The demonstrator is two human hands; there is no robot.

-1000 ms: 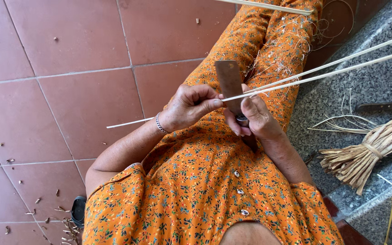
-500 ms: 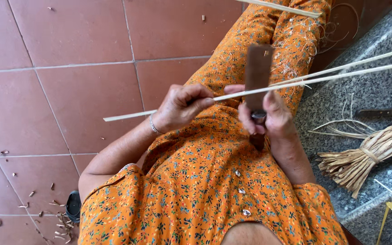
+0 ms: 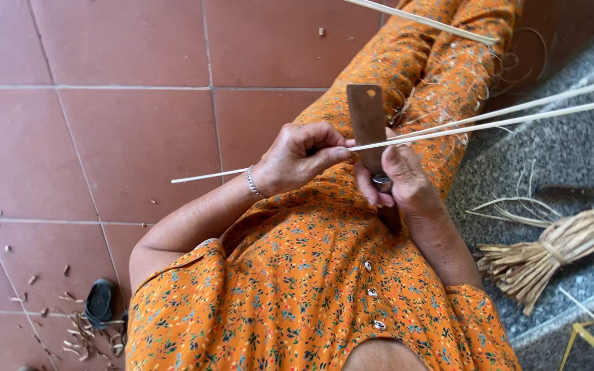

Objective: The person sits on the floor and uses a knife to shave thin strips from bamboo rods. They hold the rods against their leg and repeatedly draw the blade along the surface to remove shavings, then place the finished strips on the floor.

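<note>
The left hand is closed around a thin, pale strip, pinching it between thumb and curled fingers. The strip is long, straight and smooth, probably split bamboo; it passes through the hand, one end pointing out over the tiles, the other going far away over the step. A second strip of the same kind lies just beside it on that far side. The right hand is closed on the handle of a knife, just beside the left hand. The blade is flat, rectangular, dark and rusty brown, with a small hole near its top end, and the strip lies across it. Both hands are above the lap, on an orange cloth with small flowers. The tiles are red-brown and square, with little chips scattered. The step is grey speckled stone. On it lies a bundle of dry, straw-coloured fibres, tied in the middle.
</note>
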